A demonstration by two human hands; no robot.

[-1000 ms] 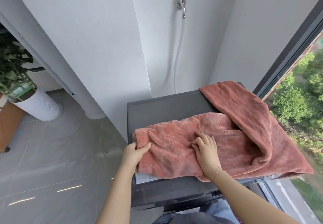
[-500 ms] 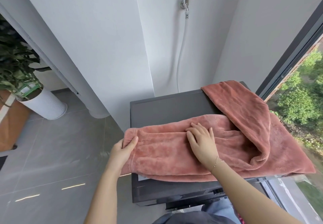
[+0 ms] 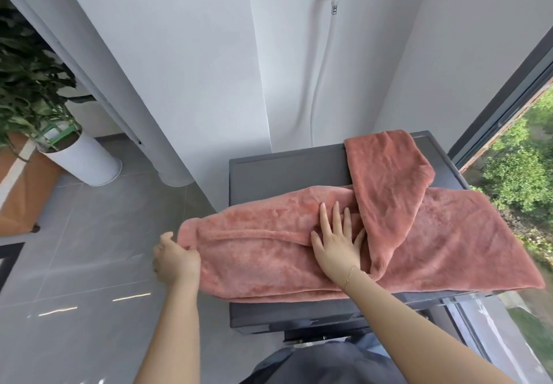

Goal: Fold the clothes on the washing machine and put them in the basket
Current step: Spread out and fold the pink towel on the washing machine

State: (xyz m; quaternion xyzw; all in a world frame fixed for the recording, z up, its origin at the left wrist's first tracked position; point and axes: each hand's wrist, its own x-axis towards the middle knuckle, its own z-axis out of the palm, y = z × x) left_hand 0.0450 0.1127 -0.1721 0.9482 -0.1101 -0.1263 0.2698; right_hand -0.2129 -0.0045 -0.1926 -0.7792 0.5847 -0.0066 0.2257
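Pink fleece garment point(image 3: 329, 246) lies across washing machine point(image 3: 287, 171) top, overhanging left and right edges. Left hand point(image 3: 175, 259) grips left end; right hand point(image 3: 338, 241), fingers spread flat, pins middle. Advice: pull taut, keep edges aligned, smooth before folding.

White walls point(image 3: 185, 54) meet a grey tiled floor point(image 3: 89, 249); a potted plant point(image 3: 33, 84) left, a dark-framed window point(image 3: 508, 114) right.

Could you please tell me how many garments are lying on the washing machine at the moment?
1: a pink fleece garment sprawls across the washing machine, left hand gripping its left end, right hand flat on its middle. Its folds could hide another piece.
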